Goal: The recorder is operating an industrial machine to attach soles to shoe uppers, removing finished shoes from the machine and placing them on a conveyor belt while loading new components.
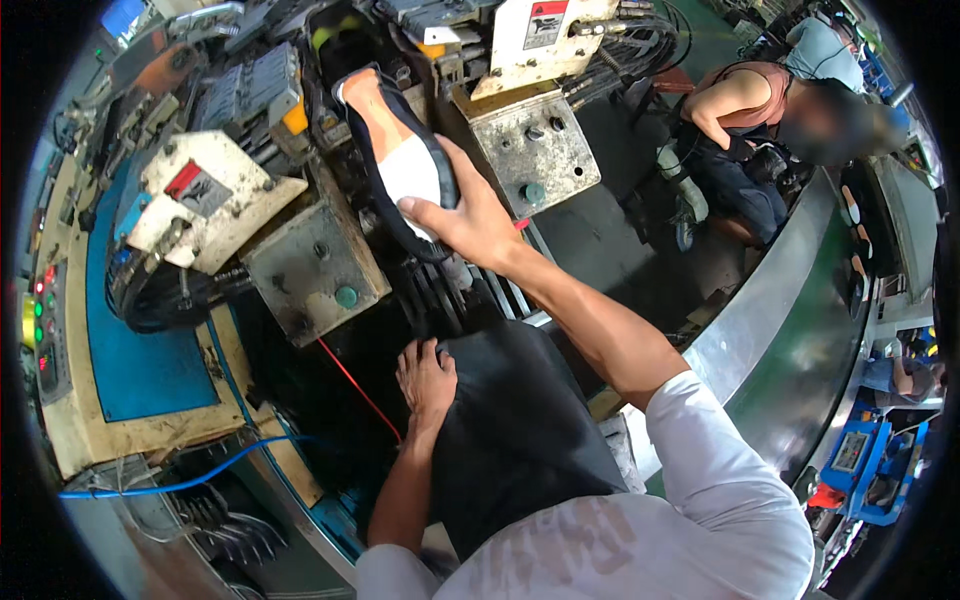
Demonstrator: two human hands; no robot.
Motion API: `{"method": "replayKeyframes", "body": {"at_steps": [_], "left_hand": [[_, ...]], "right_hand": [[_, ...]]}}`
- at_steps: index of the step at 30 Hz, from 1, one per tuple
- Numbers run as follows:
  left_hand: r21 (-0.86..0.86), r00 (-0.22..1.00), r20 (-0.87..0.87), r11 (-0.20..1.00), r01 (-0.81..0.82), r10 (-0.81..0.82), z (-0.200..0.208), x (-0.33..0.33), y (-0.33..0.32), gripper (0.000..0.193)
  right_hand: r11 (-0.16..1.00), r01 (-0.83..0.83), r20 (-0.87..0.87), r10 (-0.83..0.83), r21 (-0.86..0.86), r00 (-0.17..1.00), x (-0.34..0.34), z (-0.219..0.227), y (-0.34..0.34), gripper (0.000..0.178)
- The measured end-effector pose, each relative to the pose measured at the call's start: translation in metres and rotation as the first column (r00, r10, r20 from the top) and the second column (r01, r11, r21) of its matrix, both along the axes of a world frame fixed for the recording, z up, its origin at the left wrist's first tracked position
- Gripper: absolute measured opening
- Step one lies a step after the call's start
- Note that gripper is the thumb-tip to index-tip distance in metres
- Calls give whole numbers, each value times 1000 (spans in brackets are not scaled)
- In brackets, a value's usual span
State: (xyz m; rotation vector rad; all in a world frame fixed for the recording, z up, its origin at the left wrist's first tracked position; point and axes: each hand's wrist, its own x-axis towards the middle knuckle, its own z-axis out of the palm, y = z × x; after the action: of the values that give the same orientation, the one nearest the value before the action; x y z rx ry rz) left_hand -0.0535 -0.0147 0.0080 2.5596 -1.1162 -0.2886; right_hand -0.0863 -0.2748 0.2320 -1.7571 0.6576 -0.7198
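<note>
My right hand (475, 215) grips a shoe upper (445, 170) near its closest end, thumb on the underside and fingers round the dark edge. That underside faces up and shows a sole surface that is orange at the far end and white nearer me. The far end of the shoe upper sits between the two halves of a machine (530, 45); its contact there is partly hidden. Lower down, my left hand (427, 380) rests at the edge of the black apron (520, 410) over my lap, fingers loosely bent and slightly apart. No held thing is discernible in it.
Two metal control boxes (315, 270) (535, 150) flank the shoe. A lit button panel (45, 330) stands at far left, above a blue cable (200, 483). On the right, a curved conveyor (790, 330) carries shoe parts at its far side. Another person (740, 130) bends forward beyond it.
</note>
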Motion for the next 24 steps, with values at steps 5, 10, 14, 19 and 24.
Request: {"method": "replayKeyframes", "body": {"at_steps": [5,10,14,19,24], "left_hand": [[-242,879,-367,944,225,-303,18,6,-67,66],[-131,904,-388,981,141,-182,-17,-13,-101,54],[-171,895,-385,970,173,-228,-20,-5,-94,47],[-354,815,-551,934,-34,-180,-9,15,-63,40],[-488,668,-732,788,-376,-134,45,86,-70,34]], "right_hand": [[999,0,9,0,-36,1000,-2,-11,3,103],[888,-173,404,-16,426,915,-40,-80,-3,70],[998,-50,-13,51,24,999,-21,-152,4,71],[999,29,-102,-27,18,994,-16,-157,21,56],[943,-281,-171,311,177,935,-68,-144,11,50]]}}
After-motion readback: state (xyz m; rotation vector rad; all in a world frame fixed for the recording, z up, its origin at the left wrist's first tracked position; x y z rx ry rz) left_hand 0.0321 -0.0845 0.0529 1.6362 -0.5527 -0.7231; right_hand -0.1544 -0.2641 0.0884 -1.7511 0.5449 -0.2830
